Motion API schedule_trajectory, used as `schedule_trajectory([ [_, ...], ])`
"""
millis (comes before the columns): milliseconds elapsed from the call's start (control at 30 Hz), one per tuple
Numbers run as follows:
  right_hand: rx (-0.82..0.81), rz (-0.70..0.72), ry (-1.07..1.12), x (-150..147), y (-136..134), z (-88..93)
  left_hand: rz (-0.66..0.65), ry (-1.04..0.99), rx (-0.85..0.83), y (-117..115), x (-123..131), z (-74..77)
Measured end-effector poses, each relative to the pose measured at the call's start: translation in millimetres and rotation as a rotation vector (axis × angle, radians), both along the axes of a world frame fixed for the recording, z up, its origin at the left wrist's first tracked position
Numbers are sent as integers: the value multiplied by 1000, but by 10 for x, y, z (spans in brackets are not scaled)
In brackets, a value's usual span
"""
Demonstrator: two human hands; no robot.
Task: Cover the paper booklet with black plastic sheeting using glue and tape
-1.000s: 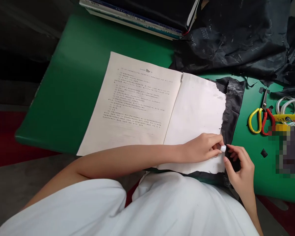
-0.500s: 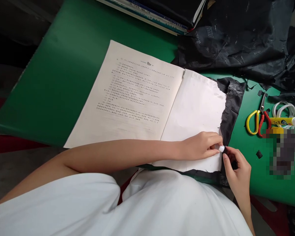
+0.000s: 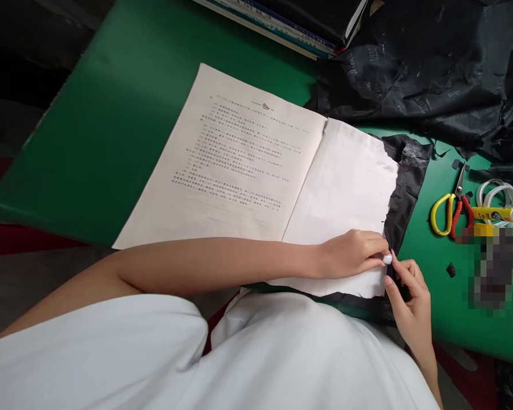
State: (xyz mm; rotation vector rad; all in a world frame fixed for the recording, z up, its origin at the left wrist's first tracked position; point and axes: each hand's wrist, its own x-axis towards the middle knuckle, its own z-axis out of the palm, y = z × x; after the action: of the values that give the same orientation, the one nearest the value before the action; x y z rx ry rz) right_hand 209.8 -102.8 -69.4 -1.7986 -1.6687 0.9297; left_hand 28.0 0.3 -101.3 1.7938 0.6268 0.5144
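My left hand [image 3: 354, 253] reaches across the open book [image 3: 239, 165] and pinches a small white object with a rounded end [image 3: 387, 259]; its exact kind is hidden by the fingers. The object is at the ragged right edge of the white sheet [image 3: 346, 176], which lies over the book's right side. Beneath the sheet, black plastic [image 3: 404, 188] sticks out along the right and lower edges. My right hand [image 3: 412, 296] is at that edge, its index fingertip against or just beside the white object. Its thumb stays apart from the index finger, and the other fingers curl.
Scissors [image 3: 452, 213] with yellow and red handles lie right on the green table [image 3: 123, 102], near tape rings [image 3: 498, 195] and a yellow glue pen [image 3: 496, 214]. A blurred dark item [image 3: 496, 270] is below. Behind are stacked books [image 3: 290, 34] and more black plastic [image 3: 410, 74].
My right thumb has parted from the index finger, whose tip has moved up toward the white object. My left hand keeps its pinch. The whole view has shifted slightly.
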Motion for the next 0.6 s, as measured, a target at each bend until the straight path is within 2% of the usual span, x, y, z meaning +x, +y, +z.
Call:
schedule_trajectory([
  [200,32,-24,-44,-28,7,-17,30,22,31,-48,10,-43],
  [600,24,-28,-3,29,-1,-38,78,12,0,-22,18,-35],
])
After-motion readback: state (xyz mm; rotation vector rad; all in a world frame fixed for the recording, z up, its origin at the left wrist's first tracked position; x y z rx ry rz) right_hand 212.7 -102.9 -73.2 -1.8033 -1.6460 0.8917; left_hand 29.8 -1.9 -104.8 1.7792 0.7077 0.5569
